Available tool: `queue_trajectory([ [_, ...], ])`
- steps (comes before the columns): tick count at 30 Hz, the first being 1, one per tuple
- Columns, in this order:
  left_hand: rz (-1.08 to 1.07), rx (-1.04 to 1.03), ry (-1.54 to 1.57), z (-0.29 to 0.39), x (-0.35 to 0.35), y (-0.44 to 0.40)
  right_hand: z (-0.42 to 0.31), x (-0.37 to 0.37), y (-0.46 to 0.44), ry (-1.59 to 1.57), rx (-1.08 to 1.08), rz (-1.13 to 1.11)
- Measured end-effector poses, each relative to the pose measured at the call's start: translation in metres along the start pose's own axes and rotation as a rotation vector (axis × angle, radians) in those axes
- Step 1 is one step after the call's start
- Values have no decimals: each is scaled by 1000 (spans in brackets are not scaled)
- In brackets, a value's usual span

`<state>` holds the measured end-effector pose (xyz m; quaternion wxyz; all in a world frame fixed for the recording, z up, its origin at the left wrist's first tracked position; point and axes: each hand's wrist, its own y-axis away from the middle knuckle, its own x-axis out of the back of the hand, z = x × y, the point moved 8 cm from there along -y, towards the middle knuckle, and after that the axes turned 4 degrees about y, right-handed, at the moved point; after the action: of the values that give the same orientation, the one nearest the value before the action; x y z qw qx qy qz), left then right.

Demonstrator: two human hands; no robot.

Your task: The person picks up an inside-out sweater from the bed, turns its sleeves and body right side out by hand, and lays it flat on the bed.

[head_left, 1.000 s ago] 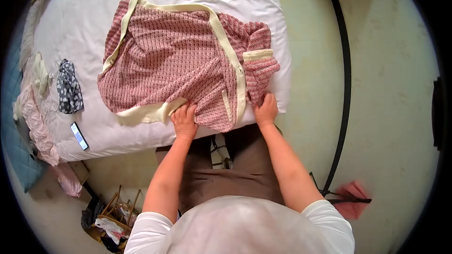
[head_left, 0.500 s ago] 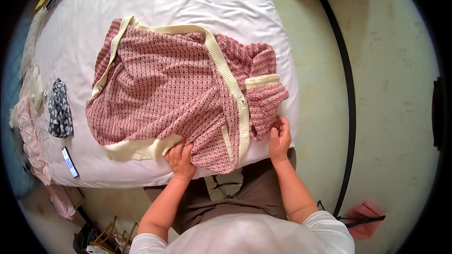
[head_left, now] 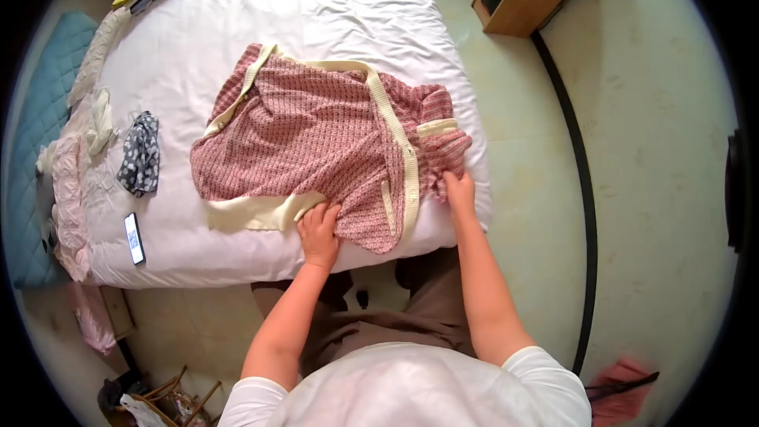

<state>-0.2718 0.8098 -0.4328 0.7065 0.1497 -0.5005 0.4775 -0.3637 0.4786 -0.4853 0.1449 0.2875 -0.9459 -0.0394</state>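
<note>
A red-and-white knit cardigan (head_left: 304, 126) with cream ribbed trim lies spread on the bed, its front edges running up around the neck. The sleeve on the right is folded, with its cream cuff (head_left: 436, 127) lying across it. My left hand (head_left: 320, 233) is closed on the bottom of the cardigan, at the end of the cream hem band (head_left: 257, 213). At the lower end of the folded sleeve, my right hand (head_left: 460, 192) pinches the knit between thumb and fingers. Cloth partly hides the fingertips of both hands.
The white-sheeted bed (head_left: 316, 0) ends just in front of my legs. On its left lie a phone (head_left: 134, 239), a dark patterned cloth (head_left: 141, 154) and pale pink fabric (head_left: 71, 205). A wooden cabinet (head_left: 518, 0) stands beyond the bed's right side.
My right hand has moved from beside the sleeve onto its lower end and closed there. My left hand stays at the hem. The view has shifted, showing more of the cabinet.
</note>
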Motion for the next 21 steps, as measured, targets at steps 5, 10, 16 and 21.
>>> queue_trajectory([
  [5,122,-17,556,10,37,-5,-3,40,-5,-981,-407,8],
  [10,-409,235,538,14,8,36,49,54,-13,-1003,-534,-21],
  [16,-458,244,431,21,12,57,53,56,7,-909,-578,-57],
  [21,-354,215,410,30,31,52,45,59,12,-982,-673,-6],
])
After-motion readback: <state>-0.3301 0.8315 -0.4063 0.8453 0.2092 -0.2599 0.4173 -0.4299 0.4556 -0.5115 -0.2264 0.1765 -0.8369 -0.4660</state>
